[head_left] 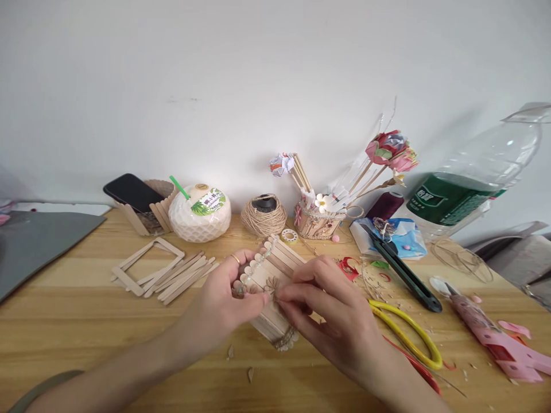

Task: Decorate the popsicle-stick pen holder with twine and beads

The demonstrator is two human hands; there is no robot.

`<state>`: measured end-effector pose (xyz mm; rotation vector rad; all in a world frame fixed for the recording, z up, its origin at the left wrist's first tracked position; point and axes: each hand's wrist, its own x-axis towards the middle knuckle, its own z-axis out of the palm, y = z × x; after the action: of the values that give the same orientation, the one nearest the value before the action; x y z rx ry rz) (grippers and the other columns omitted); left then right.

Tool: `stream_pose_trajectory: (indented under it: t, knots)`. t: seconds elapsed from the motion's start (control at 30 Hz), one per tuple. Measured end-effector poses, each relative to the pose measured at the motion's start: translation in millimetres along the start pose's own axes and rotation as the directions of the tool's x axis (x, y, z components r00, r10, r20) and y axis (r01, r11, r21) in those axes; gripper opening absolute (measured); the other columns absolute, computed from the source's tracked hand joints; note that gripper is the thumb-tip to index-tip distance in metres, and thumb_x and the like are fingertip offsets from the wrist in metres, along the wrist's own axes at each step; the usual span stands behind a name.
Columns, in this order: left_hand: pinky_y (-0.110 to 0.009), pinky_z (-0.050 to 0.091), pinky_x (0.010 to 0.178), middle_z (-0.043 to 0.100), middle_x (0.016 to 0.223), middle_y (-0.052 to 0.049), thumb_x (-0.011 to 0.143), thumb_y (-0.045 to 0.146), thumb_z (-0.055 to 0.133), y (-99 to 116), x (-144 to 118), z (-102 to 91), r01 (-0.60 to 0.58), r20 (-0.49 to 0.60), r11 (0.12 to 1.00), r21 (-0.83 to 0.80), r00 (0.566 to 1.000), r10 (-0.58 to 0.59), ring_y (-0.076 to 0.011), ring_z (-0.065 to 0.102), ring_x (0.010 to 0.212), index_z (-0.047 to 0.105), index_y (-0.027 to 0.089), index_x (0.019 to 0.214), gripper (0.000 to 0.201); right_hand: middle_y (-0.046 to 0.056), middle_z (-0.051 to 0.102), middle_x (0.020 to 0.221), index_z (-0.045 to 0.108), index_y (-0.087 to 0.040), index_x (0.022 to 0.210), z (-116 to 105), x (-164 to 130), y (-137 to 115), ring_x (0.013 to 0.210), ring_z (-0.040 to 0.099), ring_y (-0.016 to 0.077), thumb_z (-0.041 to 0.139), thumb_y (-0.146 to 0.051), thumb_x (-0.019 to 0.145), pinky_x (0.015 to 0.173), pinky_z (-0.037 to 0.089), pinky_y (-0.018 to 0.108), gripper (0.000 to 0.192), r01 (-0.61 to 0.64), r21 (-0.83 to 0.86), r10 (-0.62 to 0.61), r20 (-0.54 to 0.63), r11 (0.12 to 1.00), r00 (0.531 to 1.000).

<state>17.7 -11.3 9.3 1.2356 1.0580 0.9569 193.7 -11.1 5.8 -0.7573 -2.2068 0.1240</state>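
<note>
Both hands on the stick box (275, 275): left hand (224, 304) gripping its near-left side, right hand (327, 310) pinching at its front. Loose sticks (181, 275) left of the box, yellow scissors (408, 332) right of it on the counter (86, 321).

At centre frame, the popsicle-stick box (275, 287) is pale natural wood with a faint brownish flower motif on its side and a white beaded trim. The loose popsicle sticks (181, 275) at left are the same pale tan. The table (86, 321) is honey-yellow with fine wood grain. Upper left, the phone (131, 192) is glossy black; beside it the coconut drink (199, 213) is white with a diamond-net texture, a green leaf label and a green straw. The twine ball (263, 217) is beige. At right, the scissors (408, 332) have yellow handles, the glue gun (495, 335) is pink, and the bottle (473, 178) is clear with a dark green label.
</note>
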Motion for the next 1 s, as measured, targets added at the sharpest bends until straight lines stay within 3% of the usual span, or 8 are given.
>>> stream_pose_trajectory:
  t: [0.23, 0.43, 0.53, 0.67, 0.77, 1.0]
  knots:
    - [-0.023, 0.045, 0.066, 0.063, 0.08, 0.002, 0.071, 0.019, 0.062, 1, 0, -0.7, 0.002, 0.023, 1.0, 0.002, 1.0, -0.002, -0.0147, 0.058, 0.076, 0.054, 0.019, 0.099, 0.029, 0.004, 0.059, 0.079, 0.062, -0.016, 0.081, -1, 1, 0, 0.071, 0.052, 0.0149, 0.055, -0.01, 0.084, 0.061, 0.045, 0.029, 0.01, -0.023, 0.012, 0.022, 0.025, 1.0, 0.999]
    - [-0.025, 0.043, 0.067, 0.059, 0.08, 0.002, 0.073, 0.02, 0.06, 1, -1, -2.9, 0.017, 0.047, 1.0, 0.015, 0.999, -0.018, -0.0135, 0.053, 0.071, 0.053, 0.019, 0.097, 0.025, 0.002, 0.052, 0.083, 0.06, -0.02, 0.085, -5, -1, 4, 0.067, 0.053, 0.0118, 0.053, -0.01, 0.083, 0.059, 0.048, 0.026, 0.012, -0.152, 0.229, 0.165, -0.04, 0.961, 0.985]
    - [-0.025, 0.042, 0.065, 0.058, 0.079, 0.002, 0.071, 0.021, 0.06, 2, -1, -3.4, 0.012, 0.048, 1.0, 0.004, 0.999, -0.012, -0.0129, 0.052, 0.068, 0.053, 0.02, 0.097, 0.027, 0.004, 0.053, 0.094, 0.058, -0.023, 0.092, -5, -2, 7, 0.086, 0.055, 0.0179, 0.054, -0.015, 0.083, 0.076, 0.049, 0.034, 0.013, -0.239, 0.254, 0.273, -0.107, 0.937, 0.956]
    - [-0.022, 0.039, 0.059, 0.053, 0.075, 0.004, 0.067, 0.019, 0.06, 3, -2, -1.7, 0.01, 0.054, 1.0, -0.013, 0.999, -0.009, -0.0114, 0.048, 0.064, 0.053, 0.02, 0.096, 0.03, 0.007, 0.048, 0.118, 0.051, -0.026, 0.11, -1, 0, 6, 0.114, 0.046, 0.0234, 0.056, -0.023, 0.081, 0.096, 0.04, 0.042, 0.03, -0.374, 0.404, 0.399, 0.024, 0.835, 0.917]
    - [-0.019, 0.034, 0.051, 0.049, 0.069, 0.007, 0.064, 0.013, 0.06, 2, -4, 1.2, 0.026, 0.045, 1.0, 0.012, 0.999, -0.027, -0.0071, 0.04, 0.054, 0.052, 0.02, 0.095, 0.033, 0.006, 0.049, 0.121, 0.047, -0.026, 0.114, 0, 1, 2, 0.115, 0.047, 0.0214, 0.056, -0.02, 0.079, 0.098, 0.04, 0.04, 0.037, -0.422, 0.444, 0.415, 0.119, 0.79, 0.902]
    - [-0.014, 0.031, 0.044, 0.047, 0.06, 0.011, 0.064, 0.01, 0.062, 4, -7, 9.0, 0.103, 0.041, 0.995, -0.006, 0.994, -0.103, -0.0034, 0.034, 0.047, 0.047, 0.02, 0.092, 0.033, 0.006, 0.051, 0.12, 0.043, -0.024, 0.118, 1, -1, -1, 0.111, 0.051, 0.0213, 0.059, -0.018, 0.076, 0.097, 0.041, 0.041, 0.045, -0.477, 0.445, 0.455, 0.162, 0.758, 0.875]
